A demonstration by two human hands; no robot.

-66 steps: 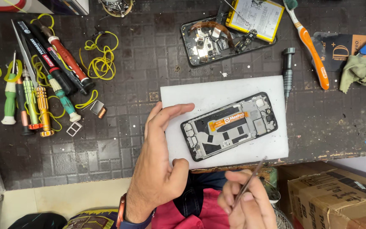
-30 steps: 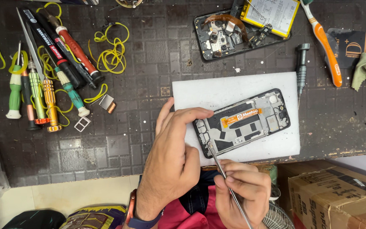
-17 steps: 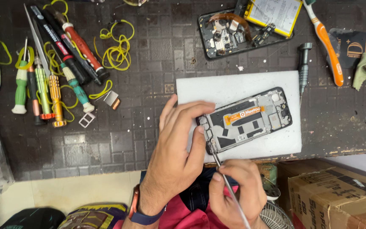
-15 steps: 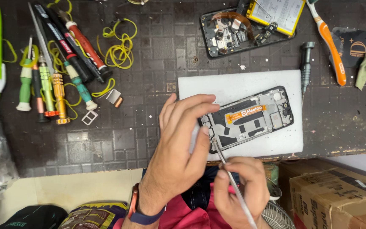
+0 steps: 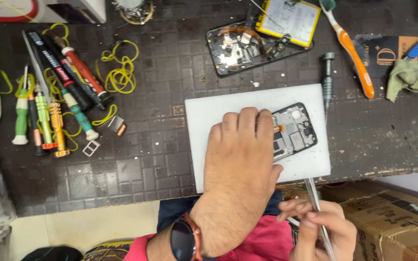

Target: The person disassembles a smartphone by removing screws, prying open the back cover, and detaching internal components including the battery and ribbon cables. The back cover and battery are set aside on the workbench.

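Note:
An opened phone with its inner parts showing lies on a white mat on the dark workbench. My left hand lies flat over the phone's left half and presses it down; only the right end shows. My right hand is below the bench edge, pinching thin metal tweezers whose tip points up at the mat's lower edge, just short of the phone.
A second opened phone frame and a yellow-edged battery lie behind the mat. An orange toothbrush and a metal driver lie to the right. Screwdrivers and pens with yellow rubber bands fill the left. Cardboard box at lower right.
My left hand has slid right and flattened over most of the phone. My right hand with the tweezers has pulled back from the phone to below the bench edge. The view has shifted.

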